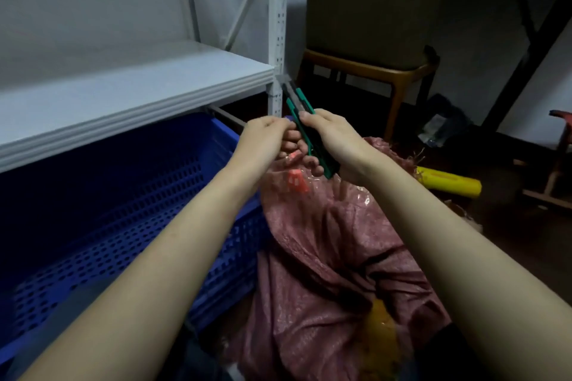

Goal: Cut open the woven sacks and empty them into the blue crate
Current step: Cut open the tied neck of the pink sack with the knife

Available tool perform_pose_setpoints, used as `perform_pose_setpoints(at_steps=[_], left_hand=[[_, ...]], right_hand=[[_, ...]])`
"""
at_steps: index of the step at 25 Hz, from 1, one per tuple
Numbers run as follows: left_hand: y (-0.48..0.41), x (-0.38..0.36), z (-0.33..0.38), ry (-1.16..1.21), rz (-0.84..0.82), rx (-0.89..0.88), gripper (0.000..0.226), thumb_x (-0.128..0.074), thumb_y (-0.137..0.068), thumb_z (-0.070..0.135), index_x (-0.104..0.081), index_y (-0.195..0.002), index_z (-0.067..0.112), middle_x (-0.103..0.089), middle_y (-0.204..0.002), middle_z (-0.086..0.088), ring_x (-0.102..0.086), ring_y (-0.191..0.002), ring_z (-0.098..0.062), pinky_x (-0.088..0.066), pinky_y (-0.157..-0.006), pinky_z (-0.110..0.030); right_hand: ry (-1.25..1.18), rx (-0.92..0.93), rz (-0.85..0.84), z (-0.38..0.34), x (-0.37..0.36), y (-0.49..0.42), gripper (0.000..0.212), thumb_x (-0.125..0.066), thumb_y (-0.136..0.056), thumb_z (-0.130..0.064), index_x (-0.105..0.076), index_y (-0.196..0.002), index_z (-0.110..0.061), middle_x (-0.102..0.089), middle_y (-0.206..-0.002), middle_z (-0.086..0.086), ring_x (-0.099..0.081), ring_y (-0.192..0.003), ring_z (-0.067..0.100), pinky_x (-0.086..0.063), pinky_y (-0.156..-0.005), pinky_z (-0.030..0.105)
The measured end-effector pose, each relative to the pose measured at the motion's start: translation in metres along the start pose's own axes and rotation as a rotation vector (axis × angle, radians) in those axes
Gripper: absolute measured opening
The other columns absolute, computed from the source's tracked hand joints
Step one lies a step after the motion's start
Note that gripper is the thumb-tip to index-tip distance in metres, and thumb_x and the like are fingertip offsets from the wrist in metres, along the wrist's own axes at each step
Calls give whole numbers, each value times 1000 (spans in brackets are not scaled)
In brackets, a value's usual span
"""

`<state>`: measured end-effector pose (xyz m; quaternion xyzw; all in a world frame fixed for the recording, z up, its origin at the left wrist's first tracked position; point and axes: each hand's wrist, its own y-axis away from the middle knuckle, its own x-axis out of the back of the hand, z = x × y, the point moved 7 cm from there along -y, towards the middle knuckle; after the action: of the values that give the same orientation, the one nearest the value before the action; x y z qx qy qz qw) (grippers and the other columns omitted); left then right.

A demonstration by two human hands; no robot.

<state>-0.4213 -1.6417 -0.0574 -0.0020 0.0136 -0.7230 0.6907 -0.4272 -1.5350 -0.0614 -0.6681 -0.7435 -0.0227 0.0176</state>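
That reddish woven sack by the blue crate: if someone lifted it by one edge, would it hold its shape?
Probably not: the reddish woven sack lies in deep folds, so it likely sags floppily. Its shiny weave may feel slippery. A yellowish patch hints at contents adding weight.

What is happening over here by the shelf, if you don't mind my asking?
A person holds a green utility knife in both hands: the right hand grips its handle and the left hand pinches its body. Below lies a reddish woven sack, beside the blue crate under the white shelf.
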Motion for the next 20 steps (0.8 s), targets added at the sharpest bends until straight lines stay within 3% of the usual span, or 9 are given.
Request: perform_pose_setpoints(at_steps=[2,7,12,15,18,20], left_hand=[[-3,13,-4,17,22,33,21,-47,-94,14,-61,-78,12,-63,-53,5,-55,-46,0,-40,-44,-11],[-6,34,-9,7,73,77,17,-49,-93,16,-62,-82,13,-63,-72,0,-53,-61,-5,-39,-52,-14],[-5,50,-11,-73,116,67,25,-51,-92,17,-59,-68,14,-59,-64,4,-53,-69,-10,-38,-58,-19],[-8,51,-17,-59,124,102,29,-51,-92,22,-54,-64,15,-53,-59,4,-53,-65,-16,-39,-60,-25],[-14,57,-18,31,151,118,22,-56,-89,25,-61,-71,15,-46,-54,3,-47,-58,-20,-40,-64,-33],[-15,63,-15,92,157,101,21,-58,-89,20,-63,-71,11,-46,-54,-1,-44,-46,-18,-40,-56,-26]], right_hand=[[-97,-40,-36,3,-12,-6,14,-37,-99,-16,-44,-88,-13,-42,-57,9,-35,-33,13,-29,-37,14],[-218,-103,-120,9,-36,-16,14,-29,-89,-2,-42,-87,-8,-42,-63,10,-35,-37,14,-28,-37,15],[-267,-105,-169,8,-53,-16,18,-26,-85,2,-41,-83,-7,-44,-68,10,-35,-42,16,-30,-37,17],[-277,-95,-182,6,-61,-17,20,-26,-82,6,-40,-86,-7,-44,-68,11,-36,-40,16,-31,-39,17],[-286,-95,-203,6,-69,-17,28,-24,-82,8,-38,-98,-10,-43,-70,13,-39,-38,16,-32,-38,16],[-290,-87,-223,6,-78,-19,29,-23,-82,9,-38,-99,-10,-44,-73,14,-41,-38,16,-35,-38,17]])
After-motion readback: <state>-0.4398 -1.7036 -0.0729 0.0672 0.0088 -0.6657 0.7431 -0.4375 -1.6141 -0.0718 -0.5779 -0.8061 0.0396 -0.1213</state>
